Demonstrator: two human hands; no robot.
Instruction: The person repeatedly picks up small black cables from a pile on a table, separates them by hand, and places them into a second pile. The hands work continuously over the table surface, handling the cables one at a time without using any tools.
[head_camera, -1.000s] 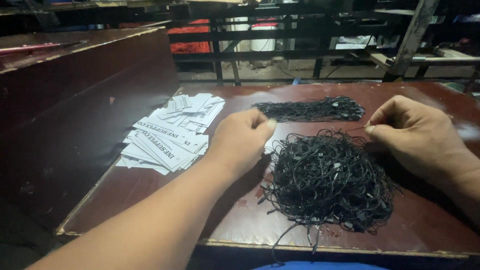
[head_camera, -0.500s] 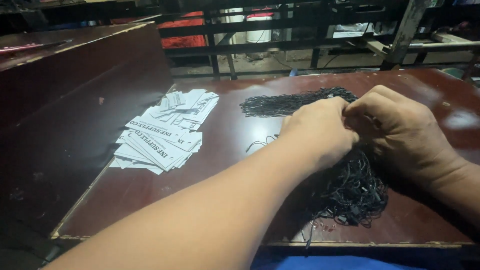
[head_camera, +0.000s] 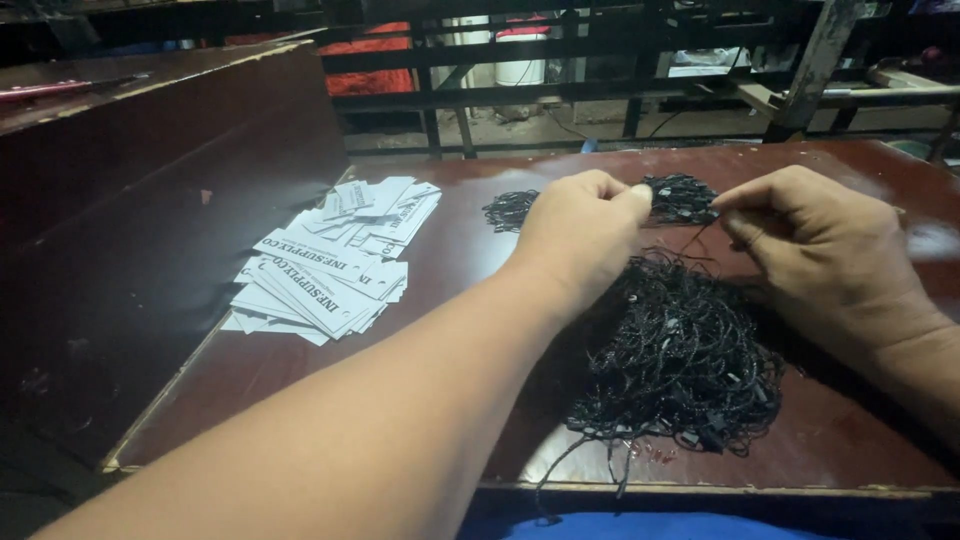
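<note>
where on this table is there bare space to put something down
Bare wood lies between the white tags and the big string tangle, under the left forearm, and along the table far right edge past the right hand. Crowded: the middle, where both hands work, left hand included, and the smaller string pile behind.

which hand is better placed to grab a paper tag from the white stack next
Left, probably. The left hand is on the side of the white paper tags, with bare table between. The right hand is farther away, pinching a black string above the tangled pile.
</note>
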